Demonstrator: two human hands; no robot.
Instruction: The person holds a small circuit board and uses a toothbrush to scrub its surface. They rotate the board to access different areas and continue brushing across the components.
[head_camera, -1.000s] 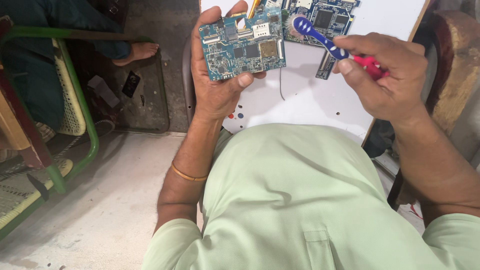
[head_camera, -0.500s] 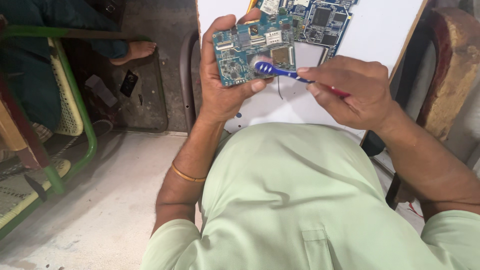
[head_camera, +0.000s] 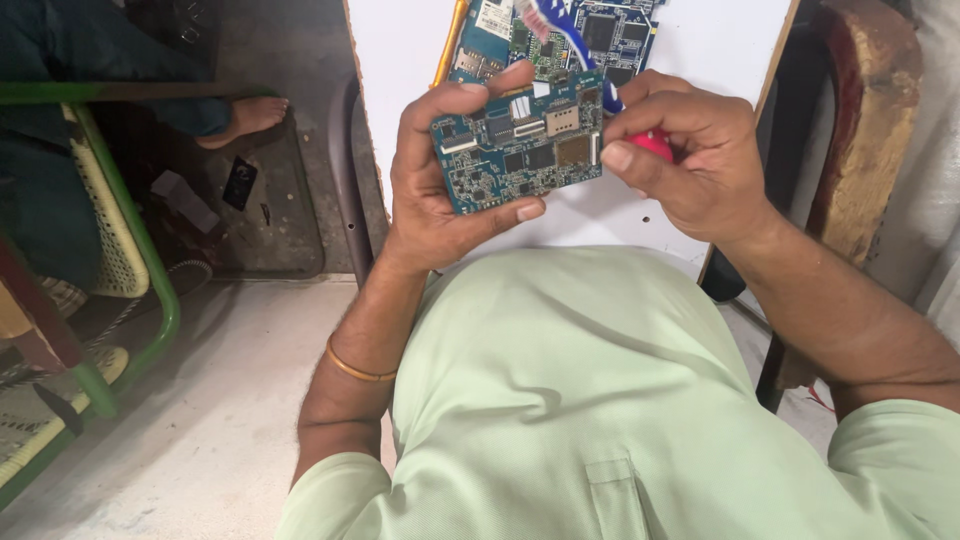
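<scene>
The left hand (head_camera: 440, 190) holds a blue-green circuit board (head_camera: 520, 150) up over the person's lap, component side toward the camera. The fingers curl over the board's left end and top edge, while the thumb presses along its lower edge, so the board sits pinched between thumb and fingers with most of its face showing to the right of the palm.

The right hand (head_camera: 690, 160) is closed around the pink handle of a toothbrush (head_camera: 575, 45), its thumb tip lying just beside the board's right edge. The blue and white neck of the toothbrush runs up and to the left behind the held board, and its head rests over a second circuit board (head_camera: 600, 25) that lies on the white tabletop (head_camera: 400, 60) beyond the hands.

A thin gold bangle (head_camera: 355, 365) circles the left forearm. To the left, a green metal chair frame (head_camera: 150, 270) stands on the floor, near another person's bare foot (head_camera: 245, 118).
</scene>
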